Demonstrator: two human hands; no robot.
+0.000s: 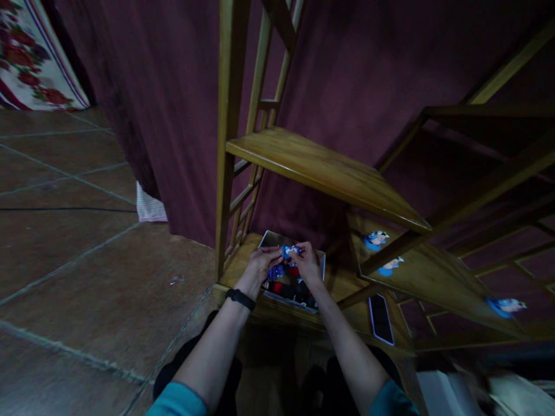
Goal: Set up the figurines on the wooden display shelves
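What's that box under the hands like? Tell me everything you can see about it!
The box is open-topped and shallow, with pale edges, and looks like cardboard. It sits flat on a low wooden shelf, holding small figures in red, black and bluish purple. The left hand and right hand hold a blue-and-white figure above it. I can't tell whether either arm touches its rim.

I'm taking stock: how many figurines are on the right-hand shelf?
3: one figurine at the left end of the shelf, a second figurine close by, and a third figurine, blurred, farther right. More may be hidden.
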